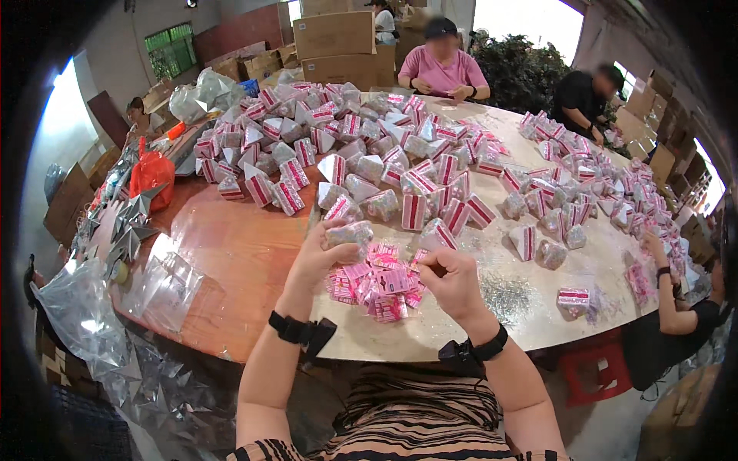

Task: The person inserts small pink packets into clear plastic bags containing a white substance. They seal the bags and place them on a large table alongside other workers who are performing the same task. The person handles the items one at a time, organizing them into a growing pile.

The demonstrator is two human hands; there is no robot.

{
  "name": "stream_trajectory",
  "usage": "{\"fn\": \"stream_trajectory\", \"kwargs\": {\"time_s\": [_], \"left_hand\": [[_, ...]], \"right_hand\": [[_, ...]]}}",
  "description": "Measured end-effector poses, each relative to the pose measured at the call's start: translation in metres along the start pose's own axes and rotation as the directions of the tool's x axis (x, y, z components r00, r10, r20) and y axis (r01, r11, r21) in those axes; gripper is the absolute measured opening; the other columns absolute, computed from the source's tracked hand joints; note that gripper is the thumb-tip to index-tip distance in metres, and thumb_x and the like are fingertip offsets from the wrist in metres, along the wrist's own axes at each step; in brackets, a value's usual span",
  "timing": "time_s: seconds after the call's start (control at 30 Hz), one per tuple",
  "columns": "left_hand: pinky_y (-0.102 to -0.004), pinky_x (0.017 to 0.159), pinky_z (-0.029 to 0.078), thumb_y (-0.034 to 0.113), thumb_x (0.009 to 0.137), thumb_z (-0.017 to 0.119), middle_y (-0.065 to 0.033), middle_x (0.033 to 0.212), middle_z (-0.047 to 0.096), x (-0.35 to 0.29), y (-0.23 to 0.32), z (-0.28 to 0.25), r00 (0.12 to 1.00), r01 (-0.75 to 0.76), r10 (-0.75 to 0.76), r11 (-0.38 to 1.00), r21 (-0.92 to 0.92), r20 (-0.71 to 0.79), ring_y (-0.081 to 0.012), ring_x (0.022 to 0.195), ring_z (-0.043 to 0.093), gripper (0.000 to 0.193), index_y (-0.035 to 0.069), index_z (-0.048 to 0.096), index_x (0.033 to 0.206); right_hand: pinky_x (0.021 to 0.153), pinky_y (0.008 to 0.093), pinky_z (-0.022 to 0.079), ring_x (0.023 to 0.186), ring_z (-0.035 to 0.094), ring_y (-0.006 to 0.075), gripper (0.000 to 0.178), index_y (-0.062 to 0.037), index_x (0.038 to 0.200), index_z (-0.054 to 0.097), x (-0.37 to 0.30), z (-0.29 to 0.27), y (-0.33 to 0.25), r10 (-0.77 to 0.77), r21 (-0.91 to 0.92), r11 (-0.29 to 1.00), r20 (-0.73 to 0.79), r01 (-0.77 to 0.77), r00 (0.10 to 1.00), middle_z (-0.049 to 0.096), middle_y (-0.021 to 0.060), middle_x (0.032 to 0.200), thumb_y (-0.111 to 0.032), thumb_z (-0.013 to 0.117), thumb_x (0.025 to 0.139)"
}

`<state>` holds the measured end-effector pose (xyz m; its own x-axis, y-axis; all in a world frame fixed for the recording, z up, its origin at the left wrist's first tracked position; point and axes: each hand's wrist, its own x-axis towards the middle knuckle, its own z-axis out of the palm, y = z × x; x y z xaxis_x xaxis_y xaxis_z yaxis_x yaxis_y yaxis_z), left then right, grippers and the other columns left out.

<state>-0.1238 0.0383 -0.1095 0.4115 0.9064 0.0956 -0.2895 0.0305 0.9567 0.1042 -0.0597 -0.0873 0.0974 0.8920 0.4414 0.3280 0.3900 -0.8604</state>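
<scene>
My left hand [311, 257] is closed round a glittery silver-white wedge [352, 233], shaped like a slice of cake. To its right, my right hand [455, 283] is in a pinch, with a small pink card [419, 259] at its fingertips. Between and below the hands, a loose pile of pink printed cards [380, 288] lies on the pale tabletop. Just beyond it begins a large heap of similar cake-slice ornaments [419, 180] with pink and white striped sides. My left palm and the inner fingers of both hands are hidden.
A single cake-slice ornament [573, 300] sits near the table's right front edge. Silver glitter [507, 300] is scattered beside my right hand. Clear plastic bags [165, 288], an orange-red bag [150, 180] and silver stars [134, 219] are at the left. Other people work round the table's far and right sides.
</scene>
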Motion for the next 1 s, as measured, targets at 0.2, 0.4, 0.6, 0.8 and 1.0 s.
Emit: {"fn": "stream_trajectory", "kwargs": {"time_s": [0.2, 0.4, 0.6, 0.8, 1.0], "left_hand": [[-0.0453, 0.077, 0.055, 0.015, 0.083, 0.067, -0.0062, 0.11, 0.058, -0.024, -0.015, 0.015, 0.98, 0.142, -0.19, 0.858, -0.494, -0.049, -0.0216, 0.096, 0.061, 0.046, 0.009, 0.045, 0.123], [-0.0388, 0.083, 0.053, 0.015, 0.085, 0.059, -0.0104, 0.111, 0.059, -0.032, -0.018, 0.026, 0.985, 0.142, -0.169, 0.897, -0.418, -0.029, -0.0234, 0.097, 0.061, 0.041, 0.005, 0.047, 0.124], [-0.0356, 0.083, 0.053, 0.008, 0.082, 0.062, -0.0108, 0.112, 0.058, -0.037, -0.012, 0.034, 0.985, 0.16, -0.172, 0.896, -0.415, 0.008, -0.0216, 0.097, 0.061, 0.046, 0.006, 0.045, 0.126], [-0.0353, 0.082, 0.054, 0.007, 0.081, 0.063, -0.0109, 0.112, 0.058, -0.037, -0.012, 0.033, 0.984, 0.177, -0.176, 0.893, -0.413, 0.041, -0.0216, 0.098, 0.061, 0.047, 0.006, 0.045, 0.125], [-0.0354, 0.081, 0.054, 0.006, 0.081, 0.064, -0.011, 0.113, 0.057, -0.037, -0.012, 0.035, 0.985, 0.171, -0.166, 0.894, -0.414, 0.049, -0.0221, 0.098, 0.061, 0.048, 0.006, 0.044, 0.125]], "right_hand": [[0.049, 0.0321, 0.04, 0.054, 0.052, 0.0248, 0.004, -0.0005, 0.069, 0.058, 0.01, 0.016, -0.014, -0.254, -0.165, 0.95, 0.08, 0.264, 0.964, 0.054, 0.0127, 0.063, -0.002, 0.061, 0.07], [0.051, 0.0329, 0.043, 0.055, 0.054, 0.0258, 0.006, -0.002, 0.071, 0.057, 0.013, 0.022, -0.02, -0.405, -0.294, 0.85, 0.165, 0.437, 0.899, 0.055, 0.011, 0.065, -0.001, 0.063, 0.069], [0.053, 0.038, 0.044, 0.061, 0.056, 0.0292, 0.01, -0.0036, 0.071, 0.053, 0.011, 0.025, -0.021, -0.461, -0.407, 0.747, 0.254, 0.526, 0.85, 0.053, 0.0105, 0.067, -0.006, 0.063, 0.07], [0.06, 0.0381, 0.046, 0.068, 0.057, 0.0289, 0.013, -0.0038, 0.075, 0.053, 0.009, 0.022, -0.024, -0.428, -0.44, 0.724, 0.318, 0.532, 0.846, 0.053, 0.0104, 0.072, -0.01, 0.064, 0.07], [0.061, 0.0378, 0.047, 0.069, 0.058, 0.0285, 0.012, -0.0039, 0.075, 0.053, 0.009, 0.021, -0.023, -0.425, -0.454, 0.715, 0.321, 0.532, 0.846, 0.054, 0.0103, 0.073, -0.009, 0.063, 0.071]]}}
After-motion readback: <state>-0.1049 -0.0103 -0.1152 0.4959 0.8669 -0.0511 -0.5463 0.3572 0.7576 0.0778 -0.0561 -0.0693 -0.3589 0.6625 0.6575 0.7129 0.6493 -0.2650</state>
